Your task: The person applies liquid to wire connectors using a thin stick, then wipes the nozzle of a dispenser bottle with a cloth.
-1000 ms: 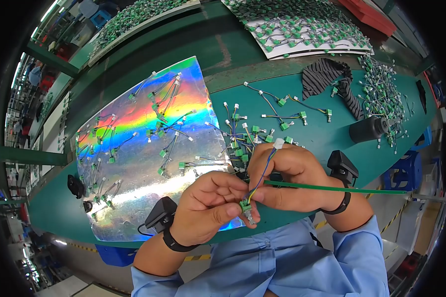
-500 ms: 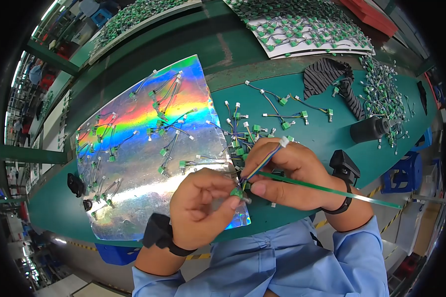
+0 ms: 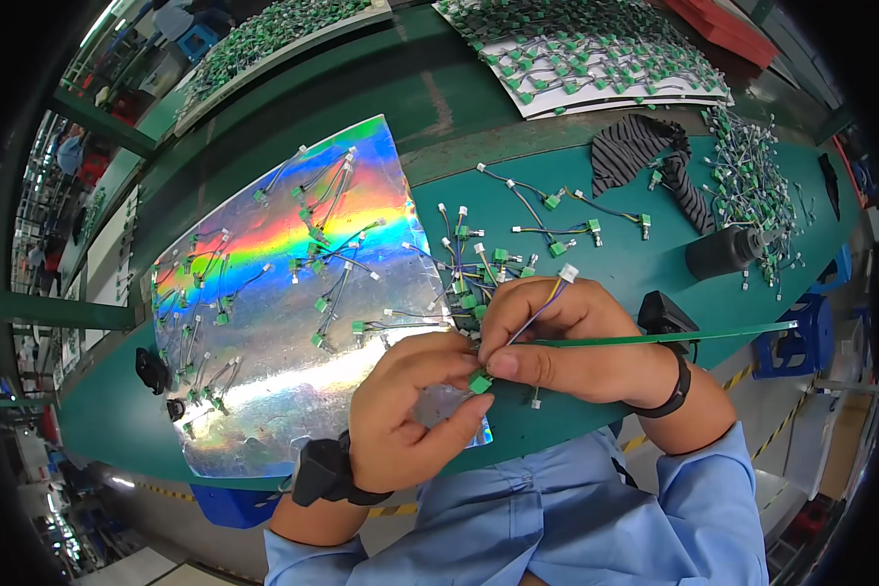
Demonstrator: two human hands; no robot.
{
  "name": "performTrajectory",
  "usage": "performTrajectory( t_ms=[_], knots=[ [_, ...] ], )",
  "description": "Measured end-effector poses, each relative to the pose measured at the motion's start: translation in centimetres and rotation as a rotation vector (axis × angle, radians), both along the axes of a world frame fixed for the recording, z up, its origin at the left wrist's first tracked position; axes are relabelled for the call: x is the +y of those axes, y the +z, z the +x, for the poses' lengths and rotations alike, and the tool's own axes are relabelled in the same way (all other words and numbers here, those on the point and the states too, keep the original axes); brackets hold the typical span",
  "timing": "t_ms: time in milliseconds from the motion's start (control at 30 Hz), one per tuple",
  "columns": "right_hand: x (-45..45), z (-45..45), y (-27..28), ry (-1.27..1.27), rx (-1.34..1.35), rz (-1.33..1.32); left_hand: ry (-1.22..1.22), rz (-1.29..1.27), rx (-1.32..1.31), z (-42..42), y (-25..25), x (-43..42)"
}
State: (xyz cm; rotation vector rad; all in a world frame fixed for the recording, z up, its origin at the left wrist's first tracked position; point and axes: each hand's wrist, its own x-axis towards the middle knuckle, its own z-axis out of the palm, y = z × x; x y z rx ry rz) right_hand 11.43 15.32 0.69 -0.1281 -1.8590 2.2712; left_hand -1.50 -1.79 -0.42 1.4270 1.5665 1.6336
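The green connector sits between the hands above the desk near its front edge, its wires apparently pinched by the right hand, from which a green strip sticks out, while the left hand curls around it, though I cannot tell whether it grips. This piece seems partway through handling. Scattered pieces lie on the shiny sheet toward the desk's left end and a heap fills its right end, but which are finished and which are left cannot be told.
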Motion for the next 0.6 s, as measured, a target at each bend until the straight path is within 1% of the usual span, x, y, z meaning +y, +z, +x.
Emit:
performTrajectory(
  t_ms=[67, 100, 167, 200, 267, 367, 500, 600],
  knots=[
    [0.0, -0.1, -0.2, 0.006, 0.006, -0.002, 0.011, 0.029, 0.281, -0.4, 0.7, 0.1],
    [-0.1, -0.1, -0.2, 0.007, 0.009, -0.002, 0.028, 0.033, 0.322, -0.4, 0.7, 0.1],
    [0.2, 0.0, 0.5, 0.046, -0.11, -0.008, 0.063, 0.043, 0.406, -0.1, 0.8, 0.1],
    [0.2, 0.1, 0.7, 0.067, -0.169, -0.011, 0.077, 0.046, 0.414, 0.0, 0.7, 0.1],
    [0.0, -0.1, 0.6, 0.052, -0.144, -0.056, 0.108, 0.052, 0.428, 0.0, 0.6, 0.1],
    [0.0, -0.2, 0.6, 0.055, -0.146, -0.108, 0.122, 0.061, 0.371, -0.1, 0.4, 0.1],
    [-0.2, 0.0, 0.9, 0.088, -0.169, -0.155, 0.112, 0.077, 0.387, -0.1, 0.4, 0.1],
    [-0.5, -0.2, 1.1, 0.042, -0.182, -0.164, 0.112, 0.079, 0.435, -0.2, 0.5, 0.1]
  ],
)
